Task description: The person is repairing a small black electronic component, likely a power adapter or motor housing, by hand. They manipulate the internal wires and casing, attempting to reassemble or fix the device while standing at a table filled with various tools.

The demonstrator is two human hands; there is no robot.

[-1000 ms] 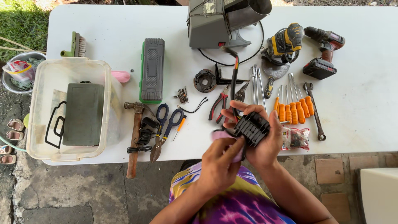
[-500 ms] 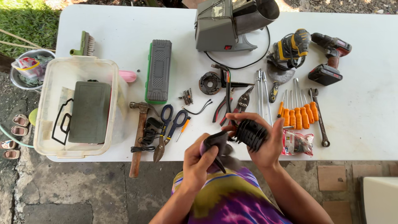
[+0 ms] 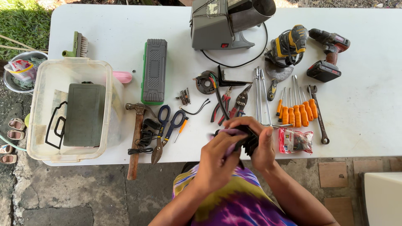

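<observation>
White table [image 3: 368,109] at its near edge — both hands closed on things: right hand [image 3: 261,144] grips a largely hidden black finned part [image 3: 250,142]; left hand [image 3: 215,157] presses a purple cloth [image 3: 229,132] against it.

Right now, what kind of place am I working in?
Probably an outdoor workbench in a yard: a white folding table stands on stone paving beside grass, spread with a hammer, orange screwdrivers and a cordless drill.
</observation>
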